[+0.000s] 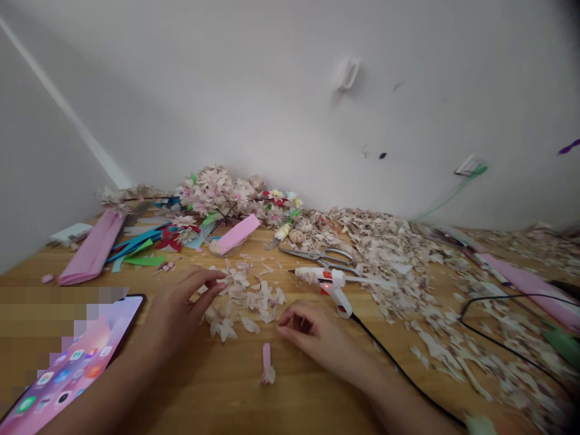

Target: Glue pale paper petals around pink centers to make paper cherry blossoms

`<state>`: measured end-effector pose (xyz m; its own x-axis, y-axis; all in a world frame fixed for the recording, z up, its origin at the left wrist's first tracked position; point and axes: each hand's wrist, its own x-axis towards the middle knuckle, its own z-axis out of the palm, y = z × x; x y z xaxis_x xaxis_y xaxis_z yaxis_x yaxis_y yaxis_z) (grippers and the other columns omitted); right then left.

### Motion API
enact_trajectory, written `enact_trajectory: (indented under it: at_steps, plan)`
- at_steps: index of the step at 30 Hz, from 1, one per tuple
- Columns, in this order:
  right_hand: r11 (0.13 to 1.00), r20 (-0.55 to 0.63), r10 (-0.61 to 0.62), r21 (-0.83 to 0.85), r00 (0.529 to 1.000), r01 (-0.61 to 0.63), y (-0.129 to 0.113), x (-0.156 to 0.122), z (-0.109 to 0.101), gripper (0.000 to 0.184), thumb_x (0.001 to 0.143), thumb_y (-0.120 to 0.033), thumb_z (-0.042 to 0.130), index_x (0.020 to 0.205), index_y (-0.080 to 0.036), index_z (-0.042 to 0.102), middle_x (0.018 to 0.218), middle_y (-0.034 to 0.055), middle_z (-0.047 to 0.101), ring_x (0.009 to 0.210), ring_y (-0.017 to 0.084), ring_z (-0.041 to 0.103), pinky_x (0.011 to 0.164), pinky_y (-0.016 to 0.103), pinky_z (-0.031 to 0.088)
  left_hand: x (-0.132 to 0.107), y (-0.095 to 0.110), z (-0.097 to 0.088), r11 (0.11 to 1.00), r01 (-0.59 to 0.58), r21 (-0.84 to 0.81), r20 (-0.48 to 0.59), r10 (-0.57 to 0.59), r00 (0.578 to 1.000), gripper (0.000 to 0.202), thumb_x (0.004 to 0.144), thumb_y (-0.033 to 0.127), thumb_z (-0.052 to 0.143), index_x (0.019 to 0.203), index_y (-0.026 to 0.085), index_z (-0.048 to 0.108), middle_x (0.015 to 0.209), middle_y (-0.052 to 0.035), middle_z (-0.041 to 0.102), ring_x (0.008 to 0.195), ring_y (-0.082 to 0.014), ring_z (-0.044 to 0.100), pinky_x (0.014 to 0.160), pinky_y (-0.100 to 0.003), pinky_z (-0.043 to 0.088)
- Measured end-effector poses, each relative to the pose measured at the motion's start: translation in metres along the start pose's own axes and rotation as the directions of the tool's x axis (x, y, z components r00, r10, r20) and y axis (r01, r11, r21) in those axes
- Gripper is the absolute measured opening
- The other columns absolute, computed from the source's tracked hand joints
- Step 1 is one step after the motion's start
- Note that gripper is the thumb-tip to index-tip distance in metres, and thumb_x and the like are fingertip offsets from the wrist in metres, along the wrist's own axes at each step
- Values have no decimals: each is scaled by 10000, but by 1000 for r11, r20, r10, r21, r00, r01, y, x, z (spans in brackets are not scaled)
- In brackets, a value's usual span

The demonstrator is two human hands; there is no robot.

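pale paper petals (247, 299) are spread on the wooden table (217, 386), and their left edge is touched by the outstretched, unclenched fingers of the left hand (181, 302). the right hand (308, 332) is loosely curled beside them; whether anything is pinched cannot be told. a pink roll (267, 362) lies between the hands, a glue gun (333, 284) just beyond, a phone (72, 362) at left.

Materials & finishes, craft table

Matt wood-grain table (217, 386); thin matt paper petals (247, 299) (slightly crinkled); glossy white plastic glue gun (333, 283); shiny metal scissors (321, 258); smooth pink paper sheets (93, 249); glossy glass phone (75, 362) screen.
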<state>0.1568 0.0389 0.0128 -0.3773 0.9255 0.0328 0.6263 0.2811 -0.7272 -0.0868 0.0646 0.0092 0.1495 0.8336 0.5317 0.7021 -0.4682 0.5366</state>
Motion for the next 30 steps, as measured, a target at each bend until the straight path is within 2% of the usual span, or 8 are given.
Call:
enact_trajectory:
  at_steps: [5, 8, 12, 14, 16, 21, 27, 30]
  plan:
    - [992, 48, -8, -123, 999, 14, 1, -2, -23, 150, 801, -274, 562, 719, -180, 645, 700, 1, 625, 641, 127, 539, 566, 218, 375, 1, 2, 0, 999, 47, 18, 31, -47, 998, 199, 819, 358, 472, 870, 219, 604, 752, -6, 631, 708, -164, 599, 642, -266, 472]
    - [975, 171, 26, -222, 985, 13, 9, -9, -46, 255, 814, -351, 533, 659, -178, 638, 611, -9, 596, 567, 121, 504, 521, 222, 336, 1, 1, 1, 994, 87, 69, 76, -92, 993, 234, 822, 379, 449, 895, 218, 602, 701, 0, 621, 666, -171, 602, 614, -271, 464]
    - [953, 296, 154, -295, 943, -63, 28, -24, -81, 406, 824, -462, 464, 557, -175, 571, 518, -16, 514, 493, 113, 435, 460, 224, 278, -2, 3, 4, 980, 44, 192, 230, -88, 969, 266, 798, 351, 487, 992, 201, 590, 828, -44, 665, 802, -215, 616, 728, -328, 464]
    - [934, 243, 216, -333, 946, -128, 39, -29, -96, 418, 817, -487, 446, 539, -182, 517, 502, -23, 474, 483, 114, 409, 453, 227, 262, -4, 6, 7, 968, -4, 249, 336, -83, 938, 275, 781, 288, 496, 1024, 200, 589, 968, -79, 668, 917, -238, 598, 807, -357, 447]
    - [907, 137, 238, -384, 961, -170, 50, -31, -104, 387, 782, -499, 486, 548, -189, 479, 523, -24, 468, 506, 124, 410, 466, 231, 269, -6, 9, 10, 959, -31, 282, 404, -89, 910, 290, 763, 232, 485, 1026, 198, 601, 984, -95, 672, 925, -251, 597, 818, -375, 446]
    - [868, -41, 259, -428, 965, -252, 65, -23, -103, 301, 696, -489, 589, 719, -194, 532, 639, -3, 545, 582, 164, 476, 512, 252, 336, -5, 14, 12, 953, -38, 301, 470, -114, 875, 324, 734, 158, 444, 1009, 175, 615, 888, -109, 677, 849, -262, 607, 754, -384, 462]
    - [905, -48, 218, -363, 975, -220, 73, -4, -82, 353, 679, -472, 614, 892, -191, 589, 858, 59, 633, 742, 231, 559, 632, 306, 410, -7, 9, 12, 941, -4, 337, 473, -166, 865, 357, 723, 115, 410, 1012, 193, 606, 943, -122, 666, 888, -277, 607, 757, -384, 462]
    - [894, -73, 226, -380, 971, -237, 75, 2, -73, 396, 688, -506, 598, 892, -166, 596, 858, 86, 639, 738, 248, 562, 631, 323, 414, -8, 4, 13, 934, -11, 358, 454, -164, 876, 352, 753, 140, 394, 1038, 210, 590, 925, -107, 673, 862, -265, 614, 749, -378, 460]
